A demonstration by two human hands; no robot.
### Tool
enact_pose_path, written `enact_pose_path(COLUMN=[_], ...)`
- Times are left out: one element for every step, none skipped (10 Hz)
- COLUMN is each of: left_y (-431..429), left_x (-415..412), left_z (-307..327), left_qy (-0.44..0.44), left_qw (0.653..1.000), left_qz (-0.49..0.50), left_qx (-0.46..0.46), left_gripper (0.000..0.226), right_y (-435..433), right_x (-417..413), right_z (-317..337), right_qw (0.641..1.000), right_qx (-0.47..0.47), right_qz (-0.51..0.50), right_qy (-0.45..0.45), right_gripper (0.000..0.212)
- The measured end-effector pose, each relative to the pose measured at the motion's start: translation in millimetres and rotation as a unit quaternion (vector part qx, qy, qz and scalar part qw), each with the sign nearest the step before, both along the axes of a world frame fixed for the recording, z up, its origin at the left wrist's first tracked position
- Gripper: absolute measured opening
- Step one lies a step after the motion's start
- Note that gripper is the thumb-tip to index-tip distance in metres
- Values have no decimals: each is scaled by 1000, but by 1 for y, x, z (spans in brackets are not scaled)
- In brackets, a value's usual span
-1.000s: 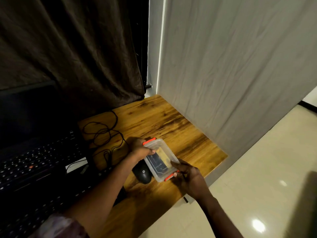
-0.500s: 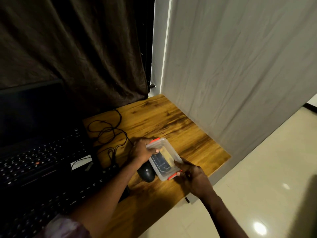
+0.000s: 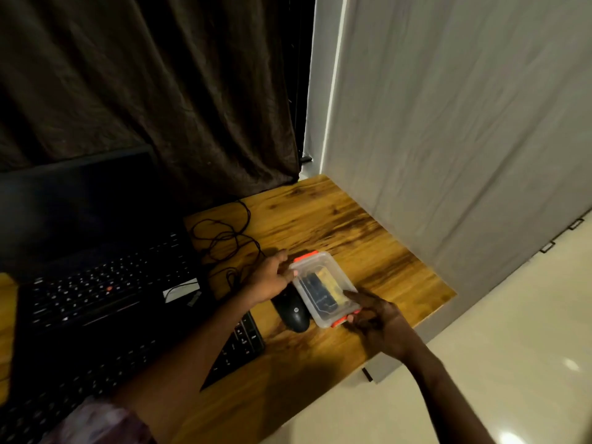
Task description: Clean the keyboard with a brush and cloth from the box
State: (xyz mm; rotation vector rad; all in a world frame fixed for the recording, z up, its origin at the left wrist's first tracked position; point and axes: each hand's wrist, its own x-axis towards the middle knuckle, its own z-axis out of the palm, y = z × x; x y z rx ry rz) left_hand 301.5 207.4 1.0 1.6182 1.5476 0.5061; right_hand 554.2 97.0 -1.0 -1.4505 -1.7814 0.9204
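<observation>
A: Both your hands are on the box (image 3: 323, 288). It is clear plastic with the lid on, out toward the right edge of the surface (image 3: 346, 219) and just beside the mouse (image 3: 293, 312).

B: Your left hand (image 3: 269, 278) has the far end. The fingers are curled against the corner by the far orange clip (image 3: 306, 256), a close grip on the box.

A: And your right hand (image 3: 378, 318) takes the near end, one finger laid along the lid and fingertips at the near orange clip (image 3: 340, 322). That grip is holding the box too.

B: Through the lid you can see something dark and something yellowish lying side by side. They are too blurred to name.

A: The box looks tilted, and I cannot tell whether its base touches the surface.

B: The keyboard (image 3: 238, 344) lies along the front edge. It is black, your left forearm crosses over it, and its right end is near the mouse.

A: Behind it the open laptop (image 3: 96, 283) sits toward the left, with loose black cables (image 3: 224, 241) coiled between it and the box.

B: There is a dark curtain (image 3: 144, 91) at the back edge and a pale sheet (image 3: 448, 123) hanging along the right edge.
</observation>
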Motion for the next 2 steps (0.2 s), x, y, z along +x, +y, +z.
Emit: enact_pose_path(left_y=[-7,-19], left_x=[-21,-48], left_z=[-7,-7], left_qy=[3,96], left_qw=[1000,993], left_qz=[12,-12], left_qx=[19,68], left_gripper=[64,72], right_y=[3,16], right_x=[6,-4], right_z=[3,2], right_qw=[996,990], right_qx=[76,98], right_qz=[-15,-37], right_qy=[-40,-96], right_gripper=[46,62])
